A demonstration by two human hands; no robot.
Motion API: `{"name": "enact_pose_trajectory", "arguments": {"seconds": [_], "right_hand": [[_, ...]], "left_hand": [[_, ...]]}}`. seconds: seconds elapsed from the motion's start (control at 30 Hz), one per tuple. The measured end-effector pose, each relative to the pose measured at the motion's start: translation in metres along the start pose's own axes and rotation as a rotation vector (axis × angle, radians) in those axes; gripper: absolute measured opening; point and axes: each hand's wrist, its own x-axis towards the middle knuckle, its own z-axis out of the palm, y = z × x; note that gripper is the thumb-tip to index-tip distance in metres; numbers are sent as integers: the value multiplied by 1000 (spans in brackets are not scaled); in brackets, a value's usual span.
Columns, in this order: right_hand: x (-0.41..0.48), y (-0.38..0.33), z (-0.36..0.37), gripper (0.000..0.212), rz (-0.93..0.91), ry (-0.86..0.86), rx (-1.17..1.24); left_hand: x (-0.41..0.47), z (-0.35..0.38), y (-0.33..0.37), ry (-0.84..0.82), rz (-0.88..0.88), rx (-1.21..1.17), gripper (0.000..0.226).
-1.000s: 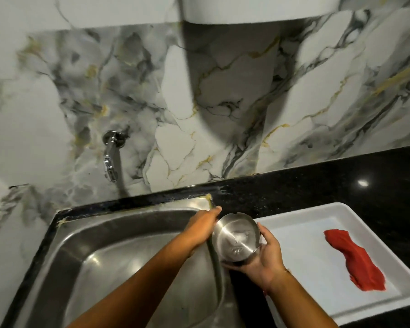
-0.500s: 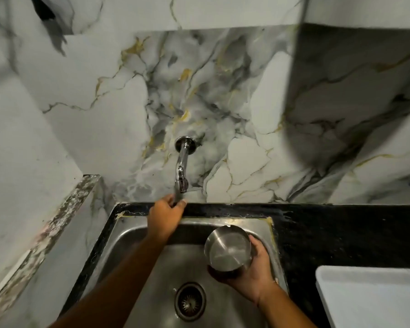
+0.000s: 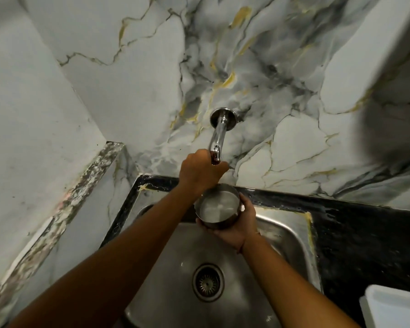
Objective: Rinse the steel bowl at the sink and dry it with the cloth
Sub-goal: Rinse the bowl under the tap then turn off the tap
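1. While our left hand (image 3: pixel 200 170) reaches up to the wall tap (image 3: pixel 217 136), its fingers (image 3: pixel 219 167) are curled around the tap's lower end.
2. Our right hand (image 3: pixel 238 224) cups the steel bowl (image 3: pixel 217 205) from below, fingers wrapped around its far side, mouth facing up.
3. We hold the bowl over the back of the steel sink (image 3: pixel 287 230), just under the tap, above the drain (image 3: pixel 207 282).
4. We see black worktop (image 3: pixel 365 235) to the right of the sink, with a white tray (image 3: pixel 393 306) corner on it.
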Motion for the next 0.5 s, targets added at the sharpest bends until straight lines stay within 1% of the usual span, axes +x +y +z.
{"name": "enact_pose_trajectory", "arguments": {"seconds": [0.1,0.2,0.3,0.4,0.5], "right_hand": [[7,0,2,74,3,-7,1],[10,0,-1,73,11,-21,-1],[11,-2,-10,71,16,-29,1],[13,-6,-19,70,-3,-4,6],[17,-17,-19,70,-25,35,14]], "left_hand": [[8,-16,-2,-195,86,5,19],[13,-29,-5,-349,159,-37,20],[16,-30,-7,-417,176,-66,18],[18,-29,-10,-448,196,-104,15],[19,-29,-13,-460,191,-133,23]]}}
